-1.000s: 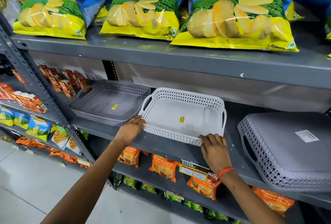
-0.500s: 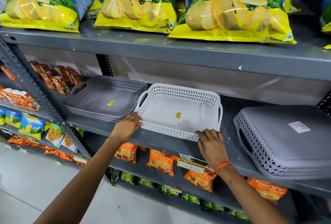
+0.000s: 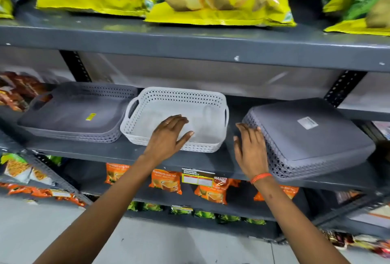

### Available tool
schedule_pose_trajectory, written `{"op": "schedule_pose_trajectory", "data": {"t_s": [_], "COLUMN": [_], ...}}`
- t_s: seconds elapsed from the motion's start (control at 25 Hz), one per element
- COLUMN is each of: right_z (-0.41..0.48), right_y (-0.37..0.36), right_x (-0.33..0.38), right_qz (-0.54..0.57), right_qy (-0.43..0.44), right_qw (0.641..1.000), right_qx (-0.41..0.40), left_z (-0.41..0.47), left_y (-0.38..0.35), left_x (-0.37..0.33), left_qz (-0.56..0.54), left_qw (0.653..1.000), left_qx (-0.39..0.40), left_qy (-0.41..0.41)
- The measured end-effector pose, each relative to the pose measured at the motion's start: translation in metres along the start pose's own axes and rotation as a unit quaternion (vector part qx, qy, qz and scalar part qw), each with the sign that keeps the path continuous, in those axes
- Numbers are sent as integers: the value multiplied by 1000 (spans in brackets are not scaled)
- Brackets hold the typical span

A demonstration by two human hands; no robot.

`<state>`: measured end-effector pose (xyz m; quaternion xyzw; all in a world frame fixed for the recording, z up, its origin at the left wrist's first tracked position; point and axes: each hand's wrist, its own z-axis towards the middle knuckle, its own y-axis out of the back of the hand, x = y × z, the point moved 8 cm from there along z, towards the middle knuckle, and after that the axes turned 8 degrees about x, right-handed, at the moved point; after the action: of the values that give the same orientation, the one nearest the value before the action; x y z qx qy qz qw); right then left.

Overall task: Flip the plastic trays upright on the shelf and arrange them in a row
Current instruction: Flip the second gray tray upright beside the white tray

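Observation:
Three perforated plastic trays stand on the grey middle shelf (image 3: 130, 154). At the left a dark grey tray (image 3: 69, 116) sits upright with a yellow sticker inside. Beside it a white tray (image 3: 198, 103) also sits upright. At the right another dark grey tray (image 3: 312, 137) lies upside down, its white label on top. My left hand (image 3: 168, 135) hovers, fingers spread, over the white tray's front rim and holds nothing. My right hand (image 3: 250, 147) lies flat with straight fingers against the left side of the upside-down tray, not closed on it.
Large yellow chip bags (image 3: 219, 0) fill the shelf above, whose front edge overhangs the trays. Orange tea packets (image 3: 165, 181) and a price label hang on the shelf below. A black upright post (image 3: 341, 86) stands behind the right tray. Snack packets (image 3: 16, 90) lie at far left.
Both hands have let go of the white tray's front corners. The left hand moved right over that tray; the right hand moved right onto the upside-down tray's side. The view shifted right.

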<state>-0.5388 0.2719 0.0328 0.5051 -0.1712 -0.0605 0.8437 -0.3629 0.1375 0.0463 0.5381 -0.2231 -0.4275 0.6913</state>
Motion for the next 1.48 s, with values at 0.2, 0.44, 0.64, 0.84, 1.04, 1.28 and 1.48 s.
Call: {"op": "schedule_pose_trajectory", "data": {"t_s": [0.2,0.44,0.64,0.84,1.04,1.28,1.48], "right_z": [-24,-59,-86,-76,-52,-11,-12], "right_y": [38,48,42,81,65,2,-8], "right_x": [-80,-170,-211,-227,-235,-201,-207], "right_qz": [-8,5,71,232,267,105,-25], "right_qy": [-81,-152,-258,-251,-290,-143,-106], "right_qw": [997,988,963,919,904,972,975], "right_qx": [-14,-1,-39,-195,-163,155,196], "left_z": [52,77,69,72,88,117,136], "left_y": [-44,-131,-149,-111,-60,-66,-75], "left_x": [-127,-178,-188,-215,-221,-170,-152], "left_qz": [-2,33,4,55,-52,-471,-593], "left_qw": [991,972,965,984,996,866,767], "left_qx": [18,213,204,35,-66,8,42], "left_qy": [-132,-95,-167,-167,-26,167,242]}}
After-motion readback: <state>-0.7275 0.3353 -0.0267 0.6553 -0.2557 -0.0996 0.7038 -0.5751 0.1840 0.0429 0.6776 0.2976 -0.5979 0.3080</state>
